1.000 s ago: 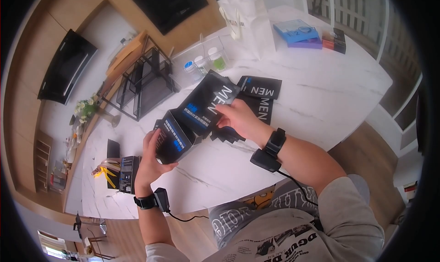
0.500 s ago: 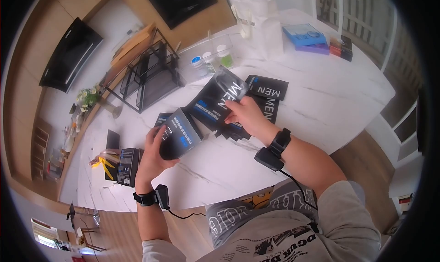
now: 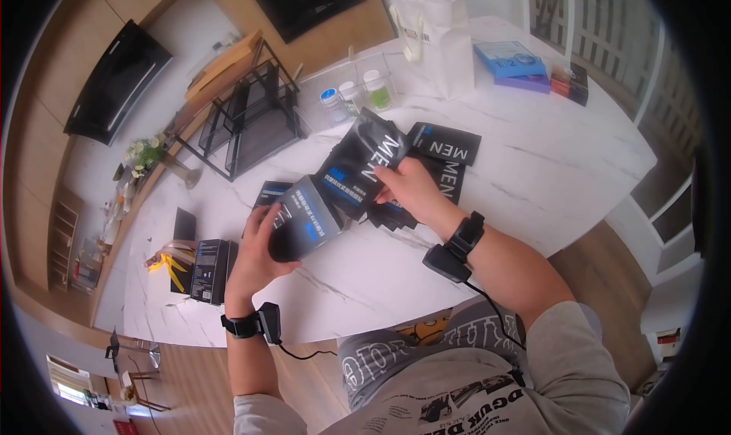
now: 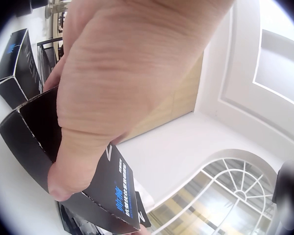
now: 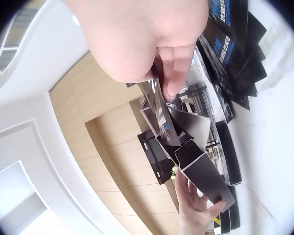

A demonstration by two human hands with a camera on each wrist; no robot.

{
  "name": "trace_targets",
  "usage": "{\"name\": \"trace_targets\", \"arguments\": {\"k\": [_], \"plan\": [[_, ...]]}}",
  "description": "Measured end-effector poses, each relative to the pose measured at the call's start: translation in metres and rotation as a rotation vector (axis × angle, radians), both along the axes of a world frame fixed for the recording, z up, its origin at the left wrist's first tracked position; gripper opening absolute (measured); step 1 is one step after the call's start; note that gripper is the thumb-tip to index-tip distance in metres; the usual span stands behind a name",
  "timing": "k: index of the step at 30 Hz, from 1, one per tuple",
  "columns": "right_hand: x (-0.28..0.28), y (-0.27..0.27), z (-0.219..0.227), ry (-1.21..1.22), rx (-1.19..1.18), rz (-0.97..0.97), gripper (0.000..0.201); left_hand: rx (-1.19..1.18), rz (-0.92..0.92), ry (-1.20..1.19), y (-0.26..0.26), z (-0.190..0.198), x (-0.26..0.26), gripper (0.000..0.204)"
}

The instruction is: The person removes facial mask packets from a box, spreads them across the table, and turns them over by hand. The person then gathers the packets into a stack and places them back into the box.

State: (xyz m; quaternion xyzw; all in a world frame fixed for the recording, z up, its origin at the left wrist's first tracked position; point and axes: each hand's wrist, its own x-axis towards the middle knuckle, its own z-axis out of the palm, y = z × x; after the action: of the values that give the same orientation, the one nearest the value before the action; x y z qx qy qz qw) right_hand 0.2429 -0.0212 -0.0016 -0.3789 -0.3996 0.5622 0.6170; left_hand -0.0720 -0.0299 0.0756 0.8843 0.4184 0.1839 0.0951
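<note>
My left hand (image 3: 257, 256) grips a black cardboard box (image 3: 314, 220) with blue and white print, tilted above the table. Its open end (image 5: 190, 154) faces the right hand in the right wrist view. In my right hand (image 3: 415, 191) a flat black sachet (image 3: 356, 161) marked MEN is pinched between thumb and fingers. The sachet's lower end (image 5: 170, 136) is right at the box's opening and flap. Beneath and beside the right hand lie several more black sachets (image 3: 451, 147), spread in an overlapping pile. Another black box (image 3: 268, 194) lies behind the held one.
Black boxes (image 3: 209, 271) and a yellow ribbon (image 3: 169, 263) are at the table's left. Farther back stand a black wire rack (image 3: 251, 123), a clear bin (image 3: 312, 107) with bottles (image 3: 376, 92), and a white paper bag (image 3: 438, 50). Blue and purple boxes (image 3: 510, 58) lie far right.
The box in my left hand has tilted, showing more of its printed face. My right hand keeps its pinch on the sachet. The whole head view has shifted slightly.
</note>
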Motion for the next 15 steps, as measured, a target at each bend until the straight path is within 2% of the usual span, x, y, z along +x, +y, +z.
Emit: {"name": "trace_targets", "arguments": {"k": [6, 10, 15], "plan": [[-0.011, -0.004, -0.003, -0.055, 0.049, -0.013, 0.024, 0.018, 0.076, 0.076, -0.005, 0.001, 0.012, 0.108], [-0.019, -0.005, -0.010, 0.161, 0.009, 0.078, 0.026, 0.065, 0.101, 0.060, -0.010, -0.002, 0.019, 0.101], [-0.018, -0.008, -0.006, 0.170, -0.049, 0.021, 0.027, 0.071, 0.117, 0.045, -0.017, -0.007, 0.026, 0.099]]}}
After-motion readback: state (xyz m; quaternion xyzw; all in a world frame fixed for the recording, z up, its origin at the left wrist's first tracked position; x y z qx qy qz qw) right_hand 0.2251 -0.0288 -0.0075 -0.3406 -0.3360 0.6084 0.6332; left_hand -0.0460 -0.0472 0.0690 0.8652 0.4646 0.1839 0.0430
